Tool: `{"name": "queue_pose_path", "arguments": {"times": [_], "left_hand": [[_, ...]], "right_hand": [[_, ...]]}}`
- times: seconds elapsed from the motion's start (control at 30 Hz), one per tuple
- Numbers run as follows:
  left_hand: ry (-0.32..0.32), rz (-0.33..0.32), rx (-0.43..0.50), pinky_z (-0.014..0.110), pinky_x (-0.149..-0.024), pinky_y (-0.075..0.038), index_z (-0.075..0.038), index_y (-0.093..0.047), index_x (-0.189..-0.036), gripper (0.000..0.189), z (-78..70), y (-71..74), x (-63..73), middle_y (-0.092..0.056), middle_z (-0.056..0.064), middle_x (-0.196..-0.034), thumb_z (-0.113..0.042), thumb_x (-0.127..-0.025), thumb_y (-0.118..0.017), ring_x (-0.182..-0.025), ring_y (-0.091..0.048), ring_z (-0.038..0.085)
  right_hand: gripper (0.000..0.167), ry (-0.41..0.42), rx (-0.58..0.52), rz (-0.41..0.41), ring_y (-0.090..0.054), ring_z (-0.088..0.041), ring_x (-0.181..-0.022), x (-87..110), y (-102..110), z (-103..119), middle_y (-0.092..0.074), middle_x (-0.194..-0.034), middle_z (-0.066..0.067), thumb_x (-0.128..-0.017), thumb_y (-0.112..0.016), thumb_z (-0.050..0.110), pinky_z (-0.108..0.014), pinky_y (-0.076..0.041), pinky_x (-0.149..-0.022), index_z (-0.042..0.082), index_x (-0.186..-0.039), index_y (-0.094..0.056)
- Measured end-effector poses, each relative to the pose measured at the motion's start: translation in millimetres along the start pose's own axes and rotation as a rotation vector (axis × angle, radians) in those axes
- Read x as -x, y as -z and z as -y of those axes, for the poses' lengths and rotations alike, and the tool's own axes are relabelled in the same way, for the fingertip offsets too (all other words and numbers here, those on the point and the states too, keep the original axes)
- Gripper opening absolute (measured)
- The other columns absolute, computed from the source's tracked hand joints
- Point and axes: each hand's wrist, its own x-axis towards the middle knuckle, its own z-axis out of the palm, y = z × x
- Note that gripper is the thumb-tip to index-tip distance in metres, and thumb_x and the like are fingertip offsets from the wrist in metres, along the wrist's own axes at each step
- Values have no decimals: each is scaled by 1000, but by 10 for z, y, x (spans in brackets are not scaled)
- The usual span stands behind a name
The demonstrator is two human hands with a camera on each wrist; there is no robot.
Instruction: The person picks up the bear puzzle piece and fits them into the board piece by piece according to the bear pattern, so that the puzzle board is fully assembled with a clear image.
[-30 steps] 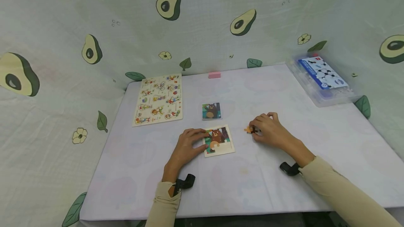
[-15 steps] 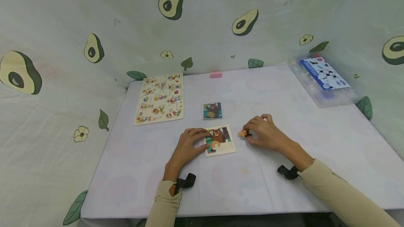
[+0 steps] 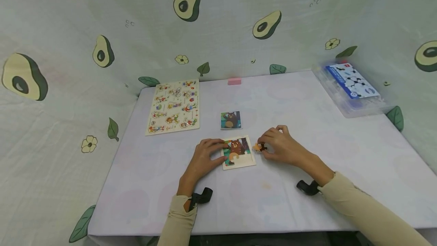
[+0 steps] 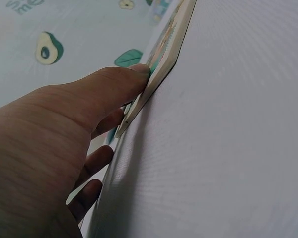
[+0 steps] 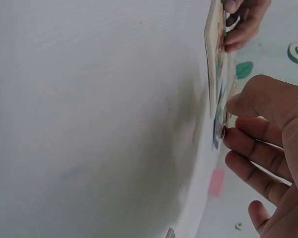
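A small wooden jigsaw puzzle board (image 3: 245,160) with a bear picture lies flat on the table, bare wood showing at its lower right. My left hand (image 3: 206,155) rests on its left side; in the left wrist view the nearly straight thumb (image 4: 121,82) lies along the board's edge. Just off the board's right edge, my right hand (image 3: 284,148) pinches an orange and dark brown puzzle piece (image 3: 257,147) between thumb and fingers. Fingers hide part of this piece. Behind the board lies a square bear picture card (image 3: 230,120).
A larger wooden puzzle board (image 3: 173,107) with children's figures lies at the back left. At the table's back edge sits a pink block (image 3: 234,81). A clear plastic case (image 3: 356,108) with a blue booklet stands at the back right. Printed cloth hangs behind.
My right hand has moved left with the puzzle piece, from well right of the board to close beside its edge. The left hand has stayed on the board.
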Motion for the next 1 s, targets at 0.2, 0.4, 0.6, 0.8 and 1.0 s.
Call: {"name": "queue_pose_path", "arguments": {"times": [0.2,0.4,0.6,0.8,1.0], "left_hand": [[0,2,-9,57,-104,-34,-21,-71,-127,41,1,0,3,-60,0,-135,-34,-89,-77,-130,-46,29],[-6,-14,-10,58,-103,-35,-22,-71,-126,40,-11,0,12,-60,0,-135,-35,-89,-77,-129,-46,29],[-8,-13,-14,57,-102,-35,-21,-71,-126,40,-9,2,17,-60,-1,-135,-33,-89,-78,-129,-46,28],[-17,-23,-15,58,-101,-36,-20,-70,-127,40,-5,-4,20,-59,1,-135,-33,-89,-77,-128,-46,29],[-24,-26,0,58,-100,-36,-19,-71,-126,40,-19,7,10,-60,1,-134,-32,-89,-78,-127,-46,30]], "right_hand": [[24,19,-6,6,-60,-18,-96,-46,-38,61,-68,-98,0,-78,-81,13,-53,-32,-88,11,-100,-73],[23,32,-11,27,-60,-17,-97,-68,-56,118,-68,-100,1,-79,-80,14,-53,-33,-90,12,-101,-73],[23,68,-25,18,-60,-18,-97,-92,-99,145,-69,-100,1,-80,-79,15,-53,-33,-89,12,-102,-73],[23,94,-39,16,-60,-18,-98,-120,-139,178,-69,-102,0,-80,-80,15,-54,-33,-90,12,-102,-74],[23,97,-36,29,-60,-18,-100,-153,-174,223,-68,-102,0,-81,-80,16,-54,-33,-92,13,-103,-74]]}}
